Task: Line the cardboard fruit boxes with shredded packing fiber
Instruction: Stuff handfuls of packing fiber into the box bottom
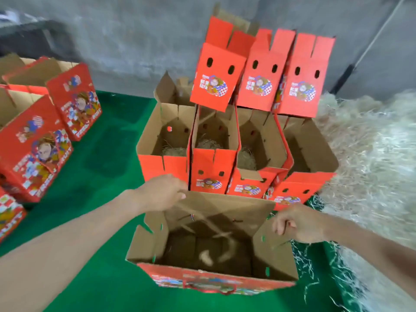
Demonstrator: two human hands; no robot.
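An open red cardboard fruit box (157, 239) stands on the green floor right in front of me, brown inside, with only a few blurred wisps of fiber in it. My left hand (164, 192) grips the box's far left flap edge. My right hand (297, 221) is curled at the box's right flap; whether it pinches the flap is unclear. Behind it stands a row of several open boxes (175, 158), three of them with a nest of shredded fiber (173, 150) at the bottom. A big pale pile of shredded fiber (371, 158) lies at the right.
More red boxes (33, 152) stand in a group at the left on the green mat (108, 154). A grey concrete wall (135, 41) closes the back. Loose fiber strands are strewn on the mat at the lower right.
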